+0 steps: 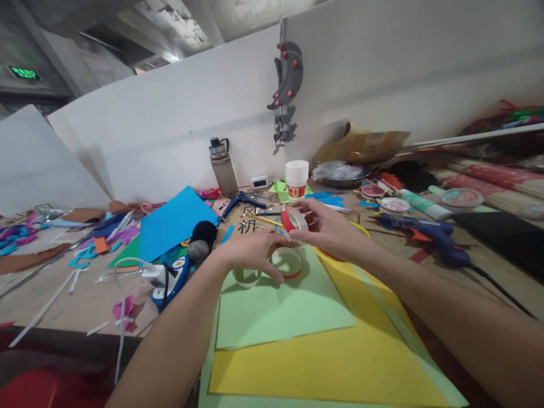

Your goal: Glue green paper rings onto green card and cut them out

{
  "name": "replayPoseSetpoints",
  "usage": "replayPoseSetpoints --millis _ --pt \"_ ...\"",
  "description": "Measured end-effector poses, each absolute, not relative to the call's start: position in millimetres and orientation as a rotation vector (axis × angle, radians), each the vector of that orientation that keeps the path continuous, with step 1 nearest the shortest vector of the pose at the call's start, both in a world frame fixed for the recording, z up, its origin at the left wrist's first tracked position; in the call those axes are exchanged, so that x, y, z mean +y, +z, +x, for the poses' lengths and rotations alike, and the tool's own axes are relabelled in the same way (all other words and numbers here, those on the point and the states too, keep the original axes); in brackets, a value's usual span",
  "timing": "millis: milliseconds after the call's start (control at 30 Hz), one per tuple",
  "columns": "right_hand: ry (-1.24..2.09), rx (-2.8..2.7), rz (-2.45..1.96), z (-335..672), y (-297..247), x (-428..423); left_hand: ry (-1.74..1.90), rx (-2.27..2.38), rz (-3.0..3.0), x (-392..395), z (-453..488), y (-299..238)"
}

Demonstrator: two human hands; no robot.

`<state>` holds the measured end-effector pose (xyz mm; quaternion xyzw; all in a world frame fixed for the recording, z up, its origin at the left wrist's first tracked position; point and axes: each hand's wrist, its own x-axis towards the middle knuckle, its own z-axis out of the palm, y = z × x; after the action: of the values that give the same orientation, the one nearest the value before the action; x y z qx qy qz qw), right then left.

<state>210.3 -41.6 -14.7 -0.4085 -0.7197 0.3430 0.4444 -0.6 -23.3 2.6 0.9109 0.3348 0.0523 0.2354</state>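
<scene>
My right hand [325, 226] is closed on a red-and-white paper ring [289, 221], which looks like a slice of a paper cup, held tilted above the sheets. My left hand [255, 252] reaches low over a light green sheet [284, 317], its thumb and fingers apart. Beside the left thumb, a second ring [292, 275] with a red lower edge rests on that sheet. A third, pale ring [247, 283] lies under the left hand, partly covered. Below the green sheet is a larger yellow sheet [323, 368].
Paper cups [297, 173], a bottle [224, 173] and a small digital clock [259, 182] stand at the back. To the right lies a blue glue gun [442, 235] with its cord. On the left are a blue sheet [174, 226], a power strip [172, 283] and scraps.
</scene>
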Motion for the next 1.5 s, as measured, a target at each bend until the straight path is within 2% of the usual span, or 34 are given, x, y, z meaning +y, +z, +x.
replayPoseSetpoints --millis 167,467,600,700,967,1067,1233,1500 --pt "0.816 -1.803 -1.042 212 -15 -40 0.104 0.896 2.519 -23 1 3" --pt "0.769 -1.764 -1.106 214 -14 -39 0.245 0.905 2.283 -21 -13 20" --pt "0.544 -1.799 -1.248 219 -19 -33 0.323 1.111 2.176 -9 -26 13" --pt "0.296 -1.943 -1.368 223 -27 -26 0.244 1.255 2.176 -1 -33 3" --pt "0.010 -2.050 -1.603 225 -40 -18 0.128 1.249 2.257 0 -36 2" --pt "0.029 -2.067 -1.499 227 -33 -21 0.092 1.257 2.257 2 -39 1" --pt "0.243 -2.409 -1.204 226 -25 -26 0.007 1.294 2.235 3 -40 0" --pt "0.121 -2.504 -0.983 221 -42 -20 -0.212 1.394 2.237 -3 -29 13"
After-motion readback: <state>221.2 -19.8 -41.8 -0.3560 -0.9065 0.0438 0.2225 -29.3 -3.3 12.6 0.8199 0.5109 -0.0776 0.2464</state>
